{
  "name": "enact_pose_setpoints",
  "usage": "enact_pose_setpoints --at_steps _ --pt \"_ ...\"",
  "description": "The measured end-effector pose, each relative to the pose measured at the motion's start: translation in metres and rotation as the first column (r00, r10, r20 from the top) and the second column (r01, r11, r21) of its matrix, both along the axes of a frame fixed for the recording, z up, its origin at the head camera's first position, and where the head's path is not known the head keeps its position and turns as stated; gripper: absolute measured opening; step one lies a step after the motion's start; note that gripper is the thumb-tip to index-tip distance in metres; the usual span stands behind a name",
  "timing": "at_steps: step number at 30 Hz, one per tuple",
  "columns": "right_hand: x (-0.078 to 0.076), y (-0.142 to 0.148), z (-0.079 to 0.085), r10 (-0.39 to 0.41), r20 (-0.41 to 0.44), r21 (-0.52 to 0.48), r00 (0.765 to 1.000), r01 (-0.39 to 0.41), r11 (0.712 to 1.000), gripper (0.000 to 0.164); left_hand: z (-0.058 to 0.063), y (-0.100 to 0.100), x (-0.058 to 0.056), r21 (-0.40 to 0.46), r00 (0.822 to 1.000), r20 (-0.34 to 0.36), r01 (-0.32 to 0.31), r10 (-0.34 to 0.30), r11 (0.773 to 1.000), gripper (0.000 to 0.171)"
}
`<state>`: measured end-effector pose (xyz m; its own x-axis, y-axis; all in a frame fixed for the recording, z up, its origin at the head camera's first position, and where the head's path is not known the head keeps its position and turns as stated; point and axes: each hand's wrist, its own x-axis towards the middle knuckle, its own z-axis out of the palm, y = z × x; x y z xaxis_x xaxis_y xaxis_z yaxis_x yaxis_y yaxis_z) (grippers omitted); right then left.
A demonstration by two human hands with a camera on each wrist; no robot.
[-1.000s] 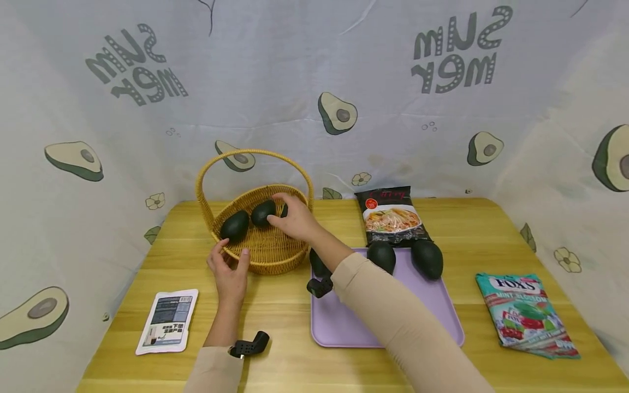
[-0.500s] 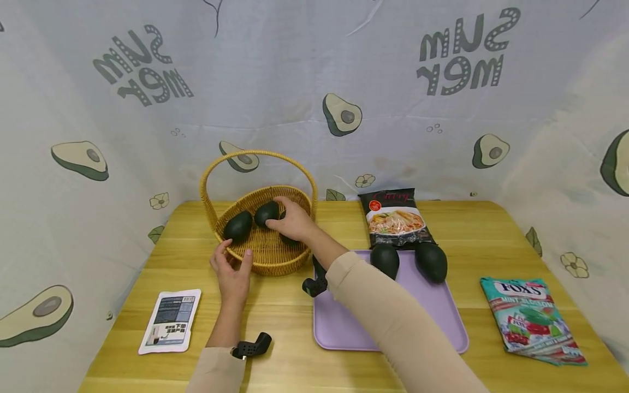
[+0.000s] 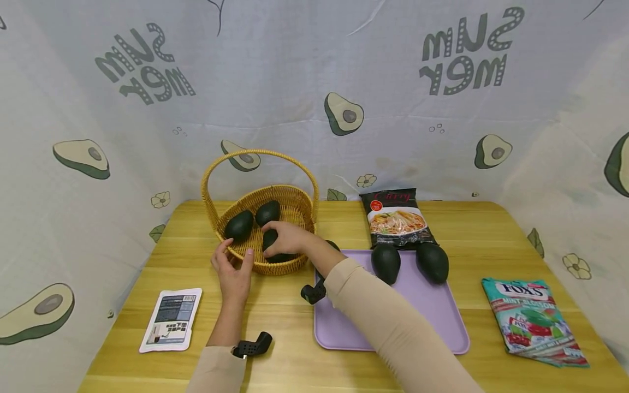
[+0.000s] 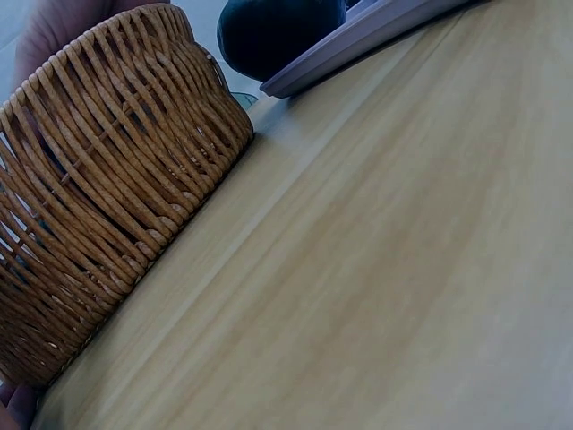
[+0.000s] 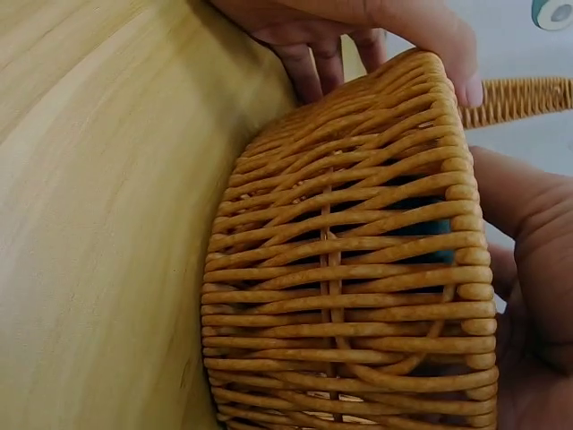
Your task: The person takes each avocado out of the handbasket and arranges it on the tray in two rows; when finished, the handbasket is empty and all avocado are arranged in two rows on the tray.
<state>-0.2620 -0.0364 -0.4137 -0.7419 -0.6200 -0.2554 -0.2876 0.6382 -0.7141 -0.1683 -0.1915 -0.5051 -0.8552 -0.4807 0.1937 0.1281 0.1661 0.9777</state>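
Right-hand grip (image 3: pixel 290 237): so this is what's changing. It's sitting closer to the table's front edge than half a second ago, and its fingers and thumb are curling round the near avocado (image 3: pixel 270 239), parted about as wide as the fruit.

Near avocado: it's lying inside the basket, over by the front wall, and it's showing more than it was.

Back avocado (image 3: pixel 268 213): it's no longer getting covered by fingertips, so the handling is clearly centring on the near one now.

Left avocado (image 3: pixel 239 226): just resting against the basket's left side, nothing happening there.

Left-hand grip (image 3: pixel 233 278): it's holding the rim, thumb and fingers bent over the edge, so I'd guess it's steadying things.

Wicker basket (image 3: pixel 277 269): standing toward the back-left corner of the table (image 3: pixel 275 322), handle up.

Lilac tray (image 3: pixel 432 311): right of the basket, carrying two avocados in plain sight along its back edge, plus one half hiding behind the right wrist. To me that's reading as work still partway along.

Curry noodle packet (image 3: pixel 396 218): lying by the table's back edge, behind the tray.
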Motion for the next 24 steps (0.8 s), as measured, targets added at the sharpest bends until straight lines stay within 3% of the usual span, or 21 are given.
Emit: enact_pose_setpoints --at_steps 6,14,24 --pt "0.002 -0.001 0.0 0.029 -0.039 0.012 0.999 -0.028 1.0 0.07 0.0 0.0 0.0 -0.004 1.0 0.003 -0.005 0.005 1.0 0.054" --pt "0.011 0.006 0.012 -0.089 -0.069 -0.14 0.994 0.079 0.987 0.072 0.0 0.0 -0.001 -0.006 1.0 -0.003 0.001 -0.001 1.0 0.055" --pt "0.038 0.028 0.026 -0.164 -0.132 -0.286 0.978 0.121 0.951 0.068 -0.001 0.0 0.0 -0.023 1.0 0.016 -0.01 0.011 1.0 0.056"
